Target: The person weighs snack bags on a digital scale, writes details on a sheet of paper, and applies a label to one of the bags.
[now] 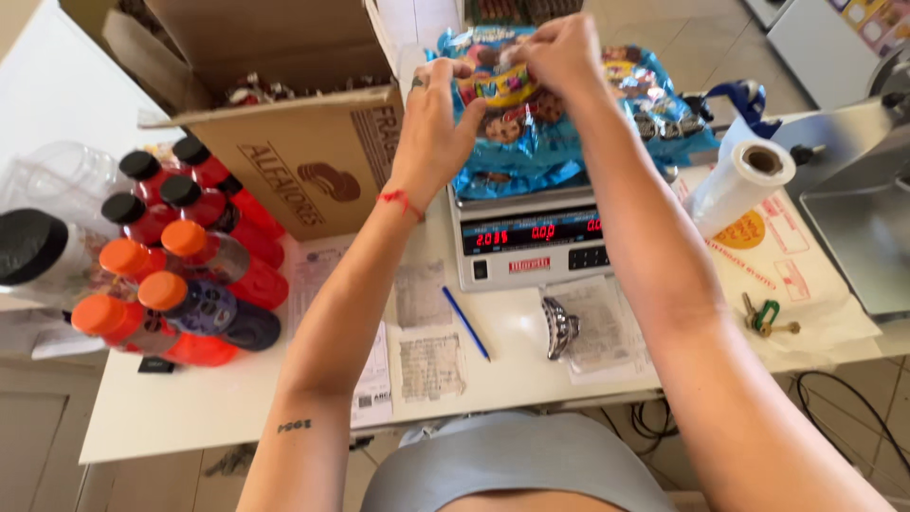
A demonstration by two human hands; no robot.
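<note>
A large blue snack bag [531, 142] with cartoon prints rests on a white digital scale [531, 242] whose display glows red. My left hand [438, 118] grips the bag's upper left part. My right hand [557, 52] pinches the bag's top edge. Both hands are raised over the scale at the far side of the white table [190, 403]. More blue packets [664, 109] lie just right of the bag.
An open cardboard box [294, 152] stands at the back left. Several bottles [180, 265] with red and orange drink lie at the left. A roll of plastic bags [744, 180], keys [766, 318], a blue pen [466, 324], receipts and a hair clip [559, 327] lie near the scale.
</note>
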